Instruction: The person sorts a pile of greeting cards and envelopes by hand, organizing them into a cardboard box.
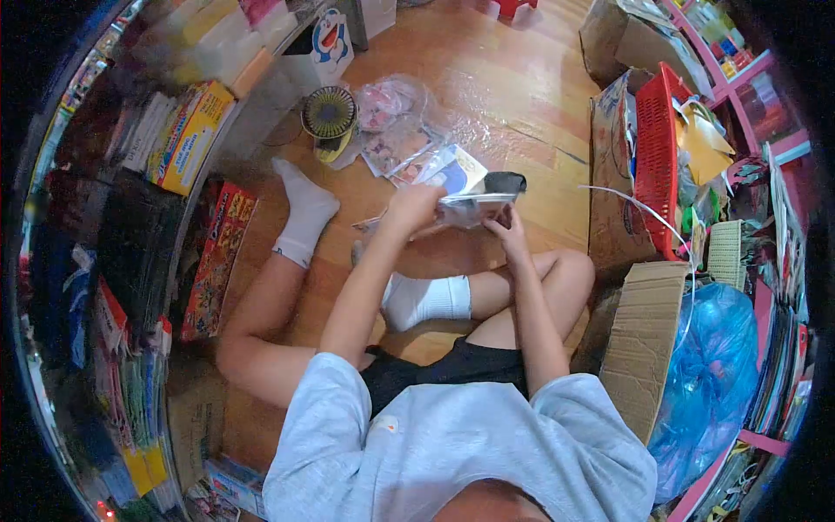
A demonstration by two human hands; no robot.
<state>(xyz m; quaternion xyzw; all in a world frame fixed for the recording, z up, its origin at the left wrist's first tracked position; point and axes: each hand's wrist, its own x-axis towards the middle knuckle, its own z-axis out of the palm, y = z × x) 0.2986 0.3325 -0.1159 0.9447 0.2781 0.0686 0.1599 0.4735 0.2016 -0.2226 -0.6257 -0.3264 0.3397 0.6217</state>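
My left hand point(419, 209) is closed on the left end of a flat, pale packet point(477, 200) that looks wrapped in clear plastic. At the packet's right end, the fingers of my right hand point(506, 228) pinch its lower edge. What the packet contains is too blurred to tell. Just beyond it lie a white and blue card with a yellowish print point(465, 170) and a small dark object point(504, 182). Clear plastic bags with pink printed contents point(387, 104) rest on the floor farther off.
A dark ribbed round bowl-like container point(329, 112) stands at the far left of the bags. On the right are a red plastic basket point(654, 157), a cardboard box point(642, 339) and a blue plastic bag point(709, 374). Shelves with boxes point(193, 139) line the left.
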